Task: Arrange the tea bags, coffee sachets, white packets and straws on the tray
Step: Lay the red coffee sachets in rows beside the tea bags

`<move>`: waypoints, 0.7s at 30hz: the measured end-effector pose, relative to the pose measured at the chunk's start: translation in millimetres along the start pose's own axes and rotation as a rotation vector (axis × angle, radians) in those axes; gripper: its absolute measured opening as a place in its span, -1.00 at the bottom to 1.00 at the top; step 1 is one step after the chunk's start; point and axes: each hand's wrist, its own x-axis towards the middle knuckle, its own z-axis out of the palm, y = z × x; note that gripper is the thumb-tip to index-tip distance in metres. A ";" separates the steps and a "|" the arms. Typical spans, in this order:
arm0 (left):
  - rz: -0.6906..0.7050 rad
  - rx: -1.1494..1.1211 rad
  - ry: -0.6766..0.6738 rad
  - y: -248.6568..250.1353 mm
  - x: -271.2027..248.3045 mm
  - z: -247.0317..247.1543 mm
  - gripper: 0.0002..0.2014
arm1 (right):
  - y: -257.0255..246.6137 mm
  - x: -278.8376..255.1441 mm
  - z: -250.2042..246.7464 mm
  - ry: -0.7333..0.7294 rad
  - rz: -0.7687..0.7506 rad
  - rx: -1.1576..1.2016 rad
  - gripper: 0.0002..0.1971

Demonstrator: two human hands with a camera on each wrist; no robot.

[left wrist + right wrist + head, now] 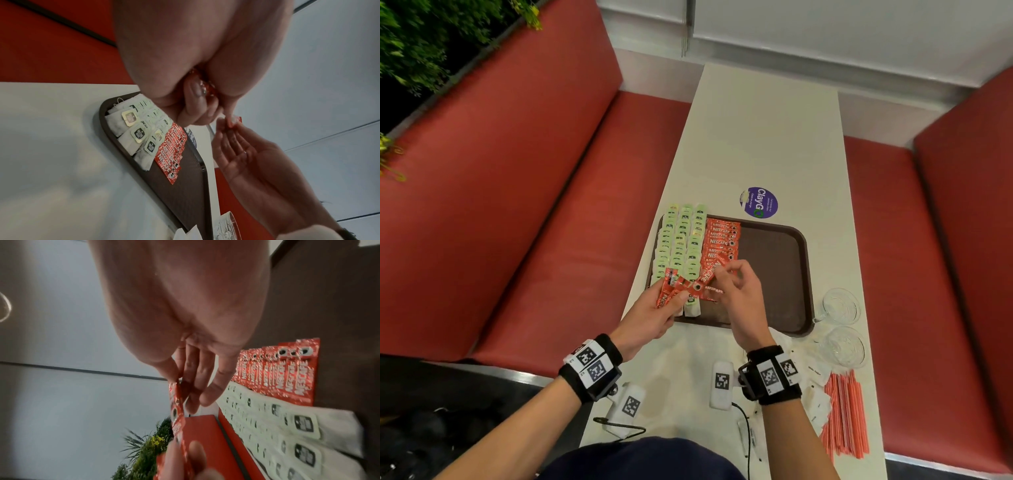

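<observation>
Three rows of green-tagged tea bags [681,243] fill your brown tray's [777,274] left side, a Nescafé sachet column [720,240] beside them. Your left hand [650,315] grips a fan of red sachets [678,289]; your right hand [739,298] pinches one sachet [714,270] from it. Straws [846,411] and white packets [816,397] lie on the desk [767,137].

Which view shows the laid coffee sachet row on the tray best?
Right wrist: the coffee sachet row fills the frame close up, logos readable. Head shows the whole row but small, near end behind the hands. Left wrist shows it foreshortened, far end hidden.
</observation>
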 end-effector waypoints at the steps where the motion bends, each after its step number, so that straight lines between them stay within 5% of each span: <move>1: 0.001 -0.004 0.020 0.2 -0.3 -0.8 -0.73 | -3.5 -0.1 -2.0 -0.010 -0.006 -0.026 -0.73; 4: 0.019 -0.008 0.076 5.8 0.3 -0.9 -0.85 | -13.9 -1.9 -7.0 -0.073 -0.055 -0.269 -0.87; 8: 0.039 -0.006 0.119 13.6 4.8 2.8 -0.64 | -14.0 -5.0 -5.6 -0.186 -0.137 -0.557 -0.92; 12: 0.062 0.031 0.191 22.6 5.6 7.8 -0.73 | -14.2 -11.2 -6.3 -0.193 -0.054 -0.482 -0.79; 18: 0.007 -0.102 0.183 3.5 9.1 2.3 -0.74 | -8.4 -21.7 -29.9 -0.105 -0.038 -0.245 -0.89; 21: -0.005 -0.081 0.210 1.8 10.6 9.5 -0.76 | -3.5 -24.6 -31.1 -0.042 -0.175 -0.501 -0.85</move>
